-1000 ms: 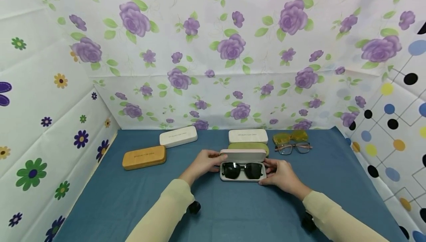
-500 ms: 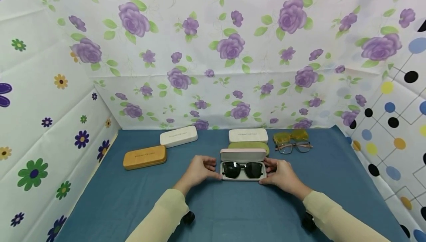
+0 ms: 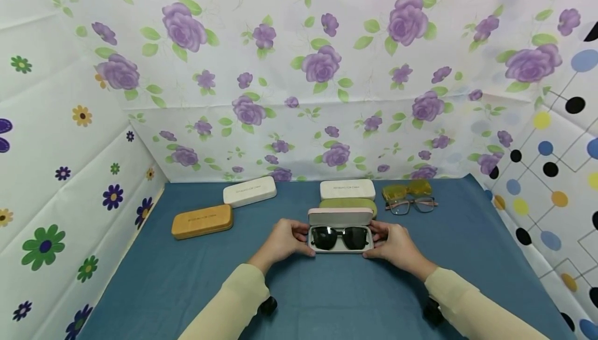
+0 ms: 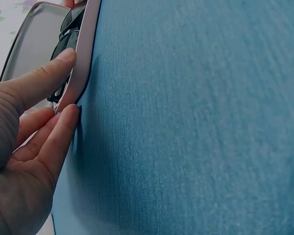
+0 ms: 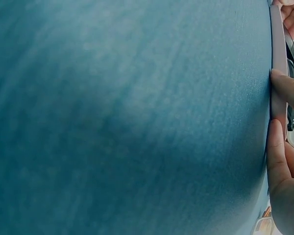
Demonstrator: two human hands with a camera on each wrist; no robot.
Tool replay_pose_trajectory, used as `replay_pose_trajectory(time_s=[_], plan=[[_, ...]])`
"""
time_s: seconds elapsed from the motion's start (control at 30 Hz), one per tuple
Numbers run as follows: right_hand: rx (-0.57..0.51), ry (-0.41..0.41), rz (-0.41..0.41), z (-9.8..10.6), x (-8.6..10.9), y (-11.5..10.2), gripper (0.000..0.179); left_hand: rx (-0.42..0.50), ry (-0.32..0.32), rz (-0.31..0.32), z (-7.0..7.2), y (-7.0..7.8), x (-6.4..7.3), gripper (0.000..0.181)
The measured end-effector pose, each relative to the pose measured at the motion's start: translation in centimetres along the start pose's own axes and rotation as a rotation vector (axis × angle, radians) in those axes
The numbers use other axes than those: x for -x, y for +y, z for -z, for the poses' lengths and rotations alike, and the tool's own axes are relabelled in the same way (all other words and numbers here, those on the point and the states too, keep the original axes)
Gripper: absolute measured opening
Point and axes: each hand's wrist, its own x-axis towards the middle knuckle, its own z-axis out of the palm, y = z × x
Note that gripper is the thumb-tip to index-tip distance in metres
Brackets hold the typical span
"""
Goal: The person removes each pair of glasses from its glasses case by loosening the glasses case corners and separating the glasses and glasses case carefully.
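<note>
A pale pink glasses case (image 3: 341, 217) lies on the table with its lid raised and its light inside showing. Dark sunglasses (image 3: 355, 238) rest in its base, folded, lenses facing the person. At the left end of the case, my left hand (image 3: 282, 240) grips it; the left wrist view puts the thumb on the front rim and the other fingers at the end. My right hand (image 3: 397, 245) holds the opposite end, thumb on the front wall and fingers round the corner. Both hands also appear beside the case (image 5: 278, 44) in the right wrist view.
Behind the open case lie a green case (image 3: 348, 203) and a white case (image 3: 347, 189). Yellow-tinted glasses (image 3: 407, 189) and clear glasses (image 3: 411, 205) sit to their right. An orange case (image 3: 202, 221) and another white case (image 3: 249, 191) are at left on the blue cloth (image 3: 317, 298).
The left hand came off the lid's left corner, drew slightly away to the left, then closed on the left end of the base. Case and right hand stay in place.
</note>
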Motion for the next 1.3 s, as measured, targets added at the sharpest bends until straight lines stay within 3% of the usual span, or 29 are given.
replay_pose_trajectory(time_s=[0.57,0.93,1.07,1.3], plan=[[0.004,-0.014,0.01,0.2,0.1,0.2,0.092,0.027,0.001,0.007,-0.3,-0.4,-0.6,0.062],[0.164,0.076,0.039,1.4,0.9,-0.9,0.076,0.03,0.008,0.024,-0.2,-0.1,-0.4,0.063],[0.246,0.136,0.116,0.9,1.6,-1.4,0.062,0.017,0.004,0.025,-0.2,0.0,-0.3,0.063],[0.45,0.164,0.345,-0.8,1.6,-2.6,0.044,0.018,0.006,0.022,-0.2,0.1,-0.2,0.062]])
